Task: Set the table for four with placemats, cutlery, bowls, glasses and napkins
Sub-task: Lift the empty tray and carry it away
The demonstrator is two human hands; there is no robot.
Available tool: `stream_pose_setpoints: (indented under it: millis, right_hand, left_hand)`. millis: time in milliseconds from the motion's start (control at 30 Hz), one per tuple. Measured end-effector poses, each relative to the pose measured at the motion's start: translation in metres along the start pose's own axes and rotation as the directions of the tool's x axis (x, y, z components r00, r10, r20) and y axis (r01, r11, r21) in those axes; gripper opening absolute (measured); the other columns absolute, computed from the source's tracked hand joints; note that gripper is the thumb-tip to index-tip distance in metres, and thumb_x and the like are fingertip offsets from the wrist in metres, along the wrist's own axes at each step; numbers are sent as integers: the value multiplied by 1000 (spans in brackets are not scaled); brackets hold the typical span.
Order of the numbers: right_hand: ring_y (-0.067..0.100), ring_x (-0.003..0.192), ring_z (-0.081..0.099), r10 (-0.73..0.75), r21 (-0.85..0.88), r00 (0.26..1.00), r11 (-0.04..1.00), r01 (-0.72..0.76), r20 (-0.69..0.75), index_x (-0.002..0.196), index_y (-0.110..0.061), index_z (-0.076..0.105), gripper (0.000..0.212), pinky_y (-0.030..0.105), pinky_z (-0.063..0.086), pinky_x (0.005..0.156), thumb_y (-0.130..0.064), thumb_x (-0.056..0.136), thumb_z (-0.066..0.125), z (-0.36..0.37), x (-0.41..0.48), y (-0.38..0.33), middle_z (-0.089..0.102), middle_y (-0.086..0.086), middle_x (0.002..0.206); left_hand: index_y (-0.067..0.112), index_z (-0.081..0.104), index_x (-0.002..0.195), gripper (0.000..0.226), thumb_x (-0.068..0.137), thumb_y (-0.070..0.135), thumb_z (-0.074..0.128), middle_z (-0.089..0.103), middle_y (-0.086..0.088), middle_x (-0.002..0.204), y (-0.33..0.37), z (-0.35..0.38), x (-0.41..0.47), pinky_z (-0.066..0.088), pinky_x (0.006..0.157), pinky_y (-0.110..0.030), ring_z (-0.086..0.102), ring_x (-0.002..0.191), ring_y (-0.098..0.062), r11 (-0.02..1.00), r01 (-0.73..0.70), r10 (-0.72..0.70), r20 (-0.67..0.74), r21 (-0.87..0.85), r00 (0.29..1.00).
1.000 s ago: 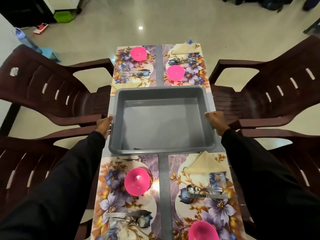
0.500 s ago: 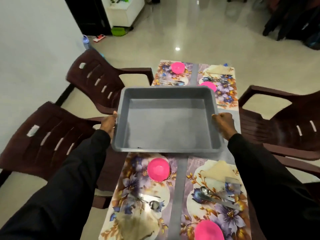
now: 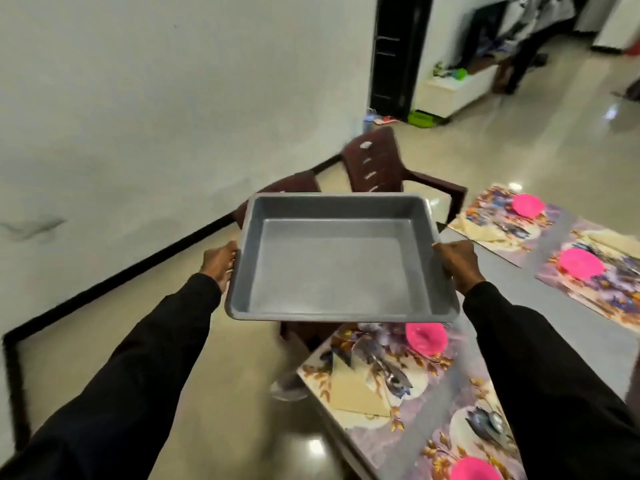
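Note:
An empty grey plastic tray (image 3: 332,268) hangs in the air in front of me, off the table's left side. My left hand (image 3: 220,260) grips its left rim and my right hand (image 3: 457,263) grips its right rim. On the grey table (image 3: 554,317) at the right lie flowered placemats (image 3: 388,379). Pink bowls (image 3: 426,336) stand on them, with folded cream napkins (image 3: 353,389) and cutlery (image 3: 388,368) beside. More pink bowls (image 3: 580,263) sit on the far mats.
Two dark brown plastic chairs (image 3: 377,164) stand behind the tray, by the table's left side. A white wall fills the left. Further back are a white low cabinet (image 3: 453,88), a dark doorway and a person's legs on the glossy floor.
I have lifted the tray off the table and swung it to the left, turning my view toward the wall. The set table now lies at my right.

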State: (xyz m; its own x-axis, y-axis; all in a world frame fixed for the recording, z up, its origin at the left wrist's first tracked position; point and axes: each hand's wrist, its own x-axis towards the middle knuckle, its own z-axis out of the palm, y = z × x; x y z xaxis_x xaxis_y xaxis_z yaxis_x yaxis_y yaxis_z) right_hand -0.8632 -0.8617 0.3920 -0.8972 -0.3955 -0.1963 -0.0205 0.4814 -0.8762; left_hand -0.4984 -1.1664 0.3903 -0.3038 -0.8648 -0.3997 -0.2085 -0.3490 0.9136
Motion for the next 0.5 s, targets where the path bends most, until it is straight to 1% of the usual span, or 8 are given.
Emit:
stream_pose_setpoints:
  millis: [67,167,233,300,367,400,467,500]
  right_hand:
    - [24,64,55,-51,-14,997,999,52,63,73,0,68,27,32,41,60,-24,86,66,33,-22,-14,62,11,72]
    - [24,68,52,-127,-20,973,991,133,194,78,7,68,28,35,41,62,-20,87,66,95,-68,-31,60,12,74]
    - [23,71,52,-147,-8,954,988,154,262,77,5,67,26,36,40,62,-20,84,65,129,-94,-36,58,11,74]
    - [23,68,54,-164,-23,925,983,183,343,74,-2,67,22,34,42,58,-22,83,65,163,-131,-42,58,10,71]
    - [22,62,51,-208,-29,879,969,244,430,69,-8,63,20,33,40,53,-22,83,65,193,-173,-49,56,9,66]
    - [22,59,49,-223,-34,856,962,269,467,66,-9,61,22,32,39,51,-22,84,65,204,-190,-51,53,9,64]
    - [21,57,44,-253,-38,794,944,327,553,62,-10,56,27,32,36,50,-21,85,65,229,-223,-51,46,8,59]
    - [20,56,42,-281,-28,751,929,370,598,60,-11,54,29,34,35,51,-21,85,65,242,-241,-52,43,7,58]
  left_hand:
    - [10,64,103,23,99,33,61,62,-9,98,-11,-52,-27,49,88,-40,59,91,-27,1000,-11,10,-80,-19,997]
    - [13,59,99,21,99,33,60,54,-9,90,-38,-142,-82,47,81,-37,54,83,-25,997,-30,14,-222,-71,975]
    - [10,61,99,25,100,34,59,56,-10,89,-58,-188,-121,49,82,-38,55,79,-25,994,-23,-10,-300,-106,954]
    - [7,64,98,28,101,34,58,61,-10,89,-84,-235,-168,51,85,-41,58,80,-25,987,-30,-31,-372,-158,928]
    - [11,63,90,29,103,36,55,61,-7,83,-109,-273,-218,51,81,-39,59,76,-24,977,-31,-65,-432,-212,899]
    - [13,62,87,30,103,37,55,61,-5,81,-121,-288,-239,51,78,-37,58,75,-23,969,-17,-101,-458,-246,883]
    - [14,61,86,31,103,40,56,61,-4,76,-146,-313,-285,53,75,-33,58,73,-22,942,-37,-157,-533,-334,832]
    - [13,61,87,32,103,40,56,59,-4,73,-160,-325,-308,54,74,-31,56,71,-20,925,-52,-188,-571,-376,799]
